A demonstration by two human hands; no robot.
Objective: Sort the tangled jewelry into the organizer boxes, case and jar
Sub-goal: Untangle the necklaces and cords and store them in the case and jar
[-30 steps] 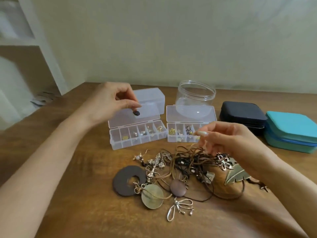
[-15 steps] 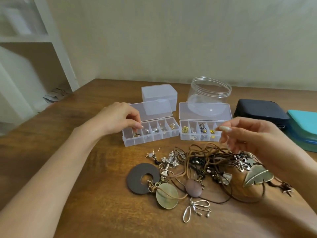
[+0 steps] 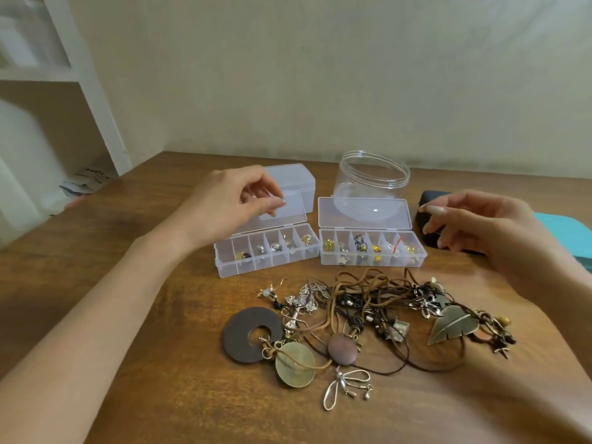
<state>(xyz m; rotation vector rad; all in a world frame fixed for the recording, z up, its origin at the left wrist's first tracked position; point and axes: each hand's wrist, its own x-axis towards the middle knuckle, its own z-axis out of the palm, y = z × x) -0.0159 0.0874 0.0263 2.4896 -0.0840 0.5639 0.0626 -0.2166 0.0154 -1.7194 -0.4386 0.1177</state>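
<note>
A tangled pile of jewelry [image 3: 368, 310] lies on the wooden table [image 3: 134, 283], with cords, a brown ring disc [image 3: 243, 336], a pale round pendant [image 3: 294, 363] and a metal leaf [image 3: 453, 323]. Behind it stand two open clear organizer boxes, the left one [image 3: 267, 256] and the right one [image 3: 371, 253], both with small pieces in their compartments. My left hand [image 3: 230, 206] hovers above the left box with loosely curled fingers, holding nothing. My right hand [image 3: 474, 225] hangs relaxed and empty in front of the black case [image 3: 431, 200]. A clear jar [image 3: 371, 176] stands behind the right box.
A small shut clear box [image 3: 296, 181] sits behind the left organizer. A teal case [image 3: 567, 233] lies at the far right, partly hidden by my right wrist. White shelving [image 3: 64, 75] stands at the left, the wall close behind the table.
My left hand carried a small dark bead to the left organizer box, let it go there and lifted away empty. My right hand drifted right, off the pile.
</note>
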